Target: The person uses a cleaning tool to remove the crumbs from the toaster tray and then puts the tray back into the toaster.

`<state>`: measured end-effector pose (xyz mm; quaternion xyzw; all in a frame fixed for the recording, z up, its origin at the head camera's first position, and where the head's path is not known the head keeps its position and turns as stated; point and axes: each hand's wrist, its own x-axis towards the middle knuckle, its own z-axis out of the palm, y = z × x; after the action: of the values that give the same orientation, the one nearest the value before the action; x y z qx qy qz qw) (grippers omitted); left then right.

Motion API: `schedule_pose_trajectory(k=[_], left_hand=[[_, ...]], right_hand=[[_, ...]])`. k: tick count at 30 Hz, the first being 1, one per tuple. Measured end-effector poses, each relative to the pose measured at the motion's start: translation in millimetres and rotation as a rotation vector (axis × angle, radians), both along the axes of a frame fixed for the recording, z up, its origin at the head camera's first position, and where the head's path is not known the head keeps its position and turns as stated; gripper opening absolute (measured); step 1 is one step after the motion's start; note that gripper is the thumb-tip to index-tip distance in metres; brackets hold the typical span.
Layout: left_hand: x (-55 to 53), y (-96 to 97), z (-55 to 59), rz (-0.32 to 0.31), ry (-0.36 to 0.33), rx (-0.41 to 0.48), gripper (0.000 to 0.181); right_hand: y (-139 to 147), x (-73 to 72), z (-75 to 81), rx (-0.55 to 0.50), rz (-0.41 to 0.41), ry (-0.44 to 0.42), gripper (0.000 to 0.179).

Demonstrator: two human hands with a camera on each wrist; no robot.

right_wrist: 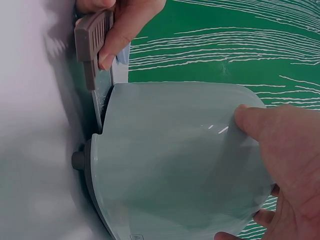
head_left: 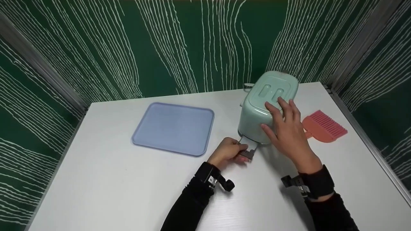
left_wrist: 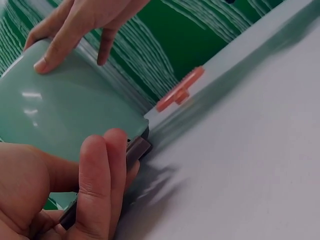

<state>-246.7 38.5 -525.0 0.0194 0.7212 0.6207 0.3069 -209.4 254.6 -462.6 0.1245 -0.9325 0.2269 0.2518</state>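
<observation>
A mint-green toaster [head_left: 257, 120], a lid with two slot-shaped dents on its top, stands on the white table. From the low edge of its near end a metal crumb tray [head_left: 249, 143] sticks partway out. My left hand [head_left: 227, 150] pinches the tray's grey-brown handle [right_wrist: 95, 36], thumb above and fingers below. My right hand [head_left: 289, 132] rests on the toaster's near top edge with fingers spread. Its thumb [right_wrist: 252, 120] touches the end face while the other fingers lie on the lid. Part of the handle is hidden behind left fingers in the left wrist view.
A blue-grey rectangular tray [head_left: 173, 128] lies flat on the table [head_left: 122, 186], left of the toaster. Right of the toaster lies a small orange brush [head_left: 324, 128] with pink bristles. Green walls with white lines enclose the back and sides.
</observation>
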Motion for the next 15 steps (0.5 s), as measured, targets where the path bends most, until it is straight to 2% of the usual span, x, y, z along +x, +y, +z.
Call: schedule_pose_trajectory(k=[15], left_hand=[[5.4, -2.5, -2.0, 0.008, -0.019, 0.043, 0.019]], right_hand=[[0.2, 0.1, 0.4, -0.012, -0.002, -0.030, 0.065]])
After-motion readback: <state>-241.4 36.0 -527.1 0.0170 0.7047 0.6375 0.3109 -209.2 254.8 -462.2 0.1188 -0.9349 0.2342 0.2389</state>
